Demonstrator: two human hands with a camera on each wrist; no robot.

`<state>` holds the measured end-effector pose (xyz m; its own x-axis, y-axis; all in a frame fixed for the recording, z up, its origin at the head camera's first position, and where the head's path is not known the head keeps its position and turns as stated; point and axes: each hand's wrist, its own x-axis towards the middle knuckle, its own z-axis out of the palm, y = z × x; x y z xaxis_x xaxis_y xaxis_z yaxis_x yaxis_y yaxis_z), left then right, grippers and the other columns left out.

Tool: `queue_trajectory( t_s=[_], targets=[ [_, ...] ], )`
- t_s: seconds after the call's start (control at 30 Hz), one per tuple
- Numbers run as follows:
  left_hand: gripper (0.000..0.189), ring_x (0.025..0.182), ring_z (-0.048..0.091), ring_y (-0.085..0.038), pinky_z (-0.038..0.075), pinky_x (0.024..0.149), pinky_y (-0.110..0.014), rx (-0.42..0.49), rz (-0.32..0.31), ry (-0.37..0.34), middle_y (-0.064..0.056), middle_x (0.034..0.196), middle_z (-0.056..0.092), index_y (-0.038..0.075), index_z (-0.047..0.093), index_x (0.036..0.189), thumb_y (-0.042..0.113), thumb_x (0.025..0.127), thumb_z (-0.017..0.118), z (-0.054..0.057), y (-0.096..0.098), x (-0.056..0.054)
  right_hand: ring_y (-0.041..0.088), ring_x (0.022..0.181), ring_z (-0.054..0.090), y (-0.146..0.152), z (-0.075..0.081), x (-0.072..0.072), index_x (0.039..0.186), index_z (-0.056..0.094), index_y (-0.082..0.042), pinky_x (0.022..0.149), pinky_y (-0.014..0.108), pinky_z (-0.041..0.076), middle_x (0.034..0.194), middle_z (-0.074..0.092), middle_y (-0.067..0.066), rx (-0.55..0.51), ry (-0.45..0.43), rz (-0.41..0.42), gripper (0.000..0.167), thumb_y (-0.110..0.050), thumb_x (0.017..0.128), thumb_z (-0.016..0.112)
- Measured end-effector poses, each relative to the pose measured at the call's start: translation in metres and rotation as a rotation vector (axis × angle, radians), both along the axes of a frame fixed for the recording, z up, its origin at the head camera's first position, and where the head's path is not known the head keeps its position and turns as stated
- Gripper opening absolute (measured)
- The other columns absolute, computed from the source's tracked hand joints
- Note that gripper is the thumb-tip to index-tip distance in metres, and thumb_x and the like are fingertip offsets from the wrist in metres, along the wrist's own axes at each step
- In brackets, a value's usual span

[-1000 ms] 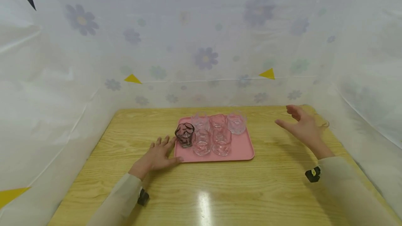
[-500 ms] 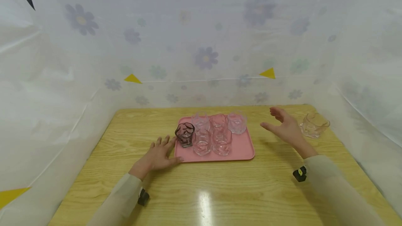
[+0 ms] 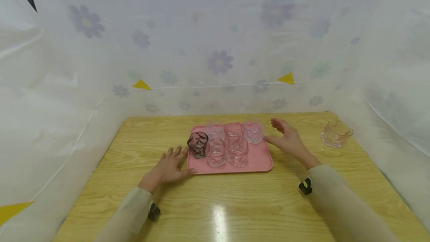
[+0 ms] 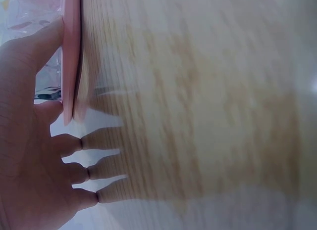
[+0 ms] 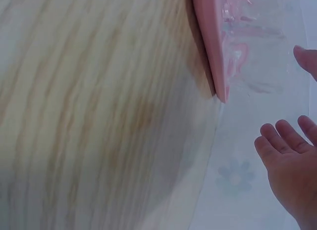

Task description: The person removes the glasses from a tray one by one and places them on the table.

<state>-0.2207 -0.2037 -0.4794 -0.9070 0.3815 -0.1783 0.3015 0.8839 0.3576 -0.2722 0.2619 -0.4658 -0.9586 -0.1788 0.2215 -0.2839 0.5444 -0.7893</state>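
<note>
A pink tray (image 3: pixel 256 164) bears several drinking glasses. One is a dark-patterned glass (image 3: pixel 198 145) at the left; the others are clear, including two at the front, a left one (image 3: pixel 216 156) and a right one (image 3: pixel 237 156). My left hand (image 3: pixel 168 168) lies at the tray's left end with fingers spread, its thumb on the front-left rim; the left wrist view shows the thumb and index finger against the tray edge. Beside the tray's back right corner, my right hand (image 3: pixel 289 139) is held with thumb and fingers apart, near a clear glass (image 3: pixel 253 132). It holds nothing.
A single clear glass (image 3: pixel 336 135) stands on the wooden table (image 3: pixel 268 204) near its right edge. White flowered sheeting (image 3: pixel 220 47) encloses the table at the back and both sides.
My right hand has moved left from near the table's right side to the tray's right end, uncovering the lone glass behind it. The left hand and tray have stayed in place.
</note>
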Motion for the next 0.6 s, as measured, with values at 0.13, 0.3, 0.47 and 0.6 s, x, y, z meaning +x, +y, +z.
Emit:
queue_trajectory(
  t_s=[0.13,0.3,0.47,0.6],
  targets=[
    [0.099,0.157,0.01,-0.061,0.012,0.123,-0.079,-0.008,0.001,0.005,-0.029,0.173,0.019,0.012,0.023,0.169,0.07,0.097,0.059,0.0,0.0,-0.001,0.045,0.147,0.046,-0.007,-0.004,-0.003,0.159,0.04,-0.001,0.122,0.058,0.038,0.158,0.048,0.027,-0.003,-0.002,0.004,0.087,-0.03,0.092,0.085],
    [0.1,0.157,0.01,-0.061,0.012,0.123,-0.079,-0.008,0.004,0.0,-0.029,0.173,0.019,0.012,0.023,0.169,0.07,0.097,0.059,0.001,0.0,0.0,0.045,0.146,0.047,-0.012,-0.011,-0.009,0.16,0.038,-0.001,0.122,0.058,0.039,0.158,0.047,0.028,0.01,-0.019,0.015,0.089,-0.031,0.091,0.085],
    [0.1,0.157,0.01,-0.06,0.012,0.124,-0.078,-0.011,0.004,0.0,-0.028,0.173,0.018,0.013,0.022,0.17,0.071,0.097,0.058,0.001,0.0,0.0,0.046,0.143,0.05,-0.019,-0.018,-0.014,0.158,0.038,0.003,0.122,0.059,0.039,0.153,0.05,0.03,0.008,-0.017,0.03,0.087,-0.03,0.092,0.084],
    [0.1,0.157,0.01,-0.06,0.012,0.124,-0.078,-0.01,0.004,-0.002,-0.028,0.173,0.018,0.013,0.022,0.17,0.071,0.097,0.058,0.002,0.001,0.001,0.046,0.141,0.05,-0.025,-0.02,-0.016,0.159,0.036,0.003,0.122,0.059,0.039,0.151,0.052,0.029,0.01,-0.041,0.015,0.089,-0.031,0.092,0.084]
  ],
)
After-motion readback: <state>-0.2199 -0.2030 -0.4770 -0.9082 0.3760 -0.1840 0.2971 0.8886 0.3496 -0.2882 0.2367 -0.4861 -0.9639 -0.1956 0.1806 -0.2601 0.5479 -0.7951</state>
